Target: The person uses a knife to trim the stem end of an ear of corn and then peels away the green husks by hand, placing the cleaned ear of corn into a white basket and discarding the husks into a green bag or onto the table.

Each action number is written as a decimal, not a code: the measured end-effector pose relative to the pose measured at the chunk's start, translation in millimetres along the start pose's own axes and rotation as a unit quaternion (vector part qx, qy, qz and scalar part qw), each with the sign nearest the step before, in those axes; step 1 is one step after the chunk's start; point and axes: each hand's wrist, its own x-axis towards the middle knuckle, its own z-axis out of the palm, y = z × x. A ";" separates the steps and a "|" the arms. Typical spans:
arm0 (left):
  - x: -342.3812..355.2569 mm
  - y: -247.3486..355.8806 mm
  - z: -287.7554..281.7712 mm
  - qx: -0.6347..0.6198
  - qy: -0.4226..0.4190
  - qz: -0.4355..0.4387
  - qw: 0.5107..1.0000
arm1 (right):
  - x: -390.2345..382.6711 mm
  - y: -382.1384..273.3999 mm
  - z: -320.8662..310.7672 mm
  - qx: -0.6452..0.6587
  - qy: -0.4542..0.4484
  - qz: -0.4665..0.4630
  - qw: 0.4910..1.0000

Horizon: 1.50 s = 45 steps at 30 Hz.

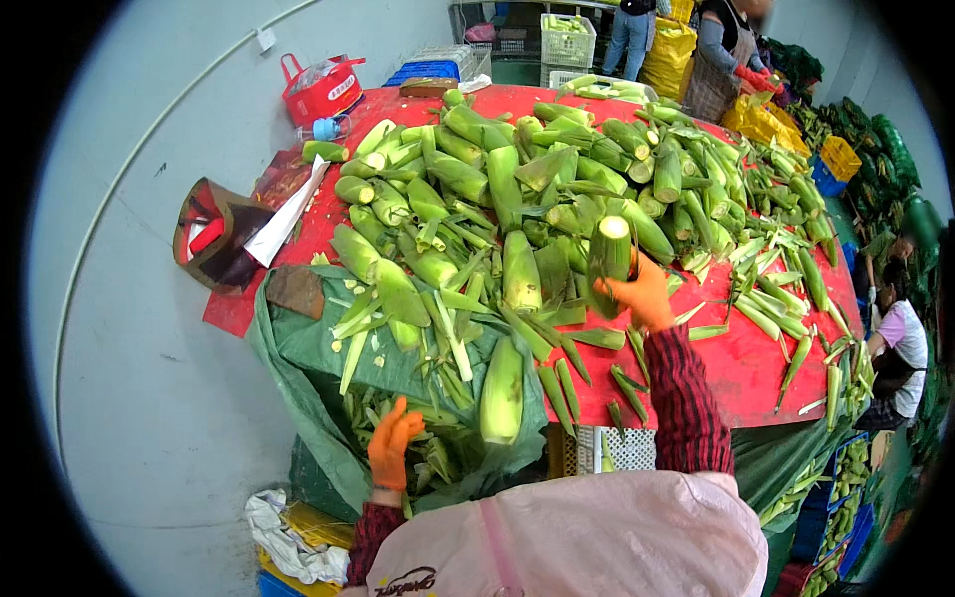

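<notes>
Corn ear [608, 261] | pale cut end upward | long axis near upright | right hand [648, 296] clamped on it

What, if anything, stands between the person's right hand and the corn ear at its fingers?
Nothing visible: the right hand, in an orange glove, has its grip directly on that corn ear.

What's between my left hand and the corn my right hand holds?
In the head view, a large corn ear and some husks lie between your left hand and the held corn.
</notes>
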 end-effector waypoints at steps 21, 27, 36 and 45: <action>-26.6 -19.0 -76.5 -0.630 -0.077 -0.233 0.737 | -242.8 -63.6 278.2 -0.374 -0.330 -0.298 0.814; -35.5 1.6 -84.3 -0.634 -0.070 -0.259 0.725 | -201.5 -74.5 308.4 -0.463 -0.370 -0.427 0.683; -34.2 -59.1 -103.3 -0.615 -0.031 -0.239 0.751 | -255.8 -55.7 319.0 -0.097 -0.435 0.190 0.875; -41.9 -14.3 -94.4 -0.606 -0.076 -0.284 0.739 | -215.3 -67.3 321.2 -0.240 -0.430 -0.364 0.791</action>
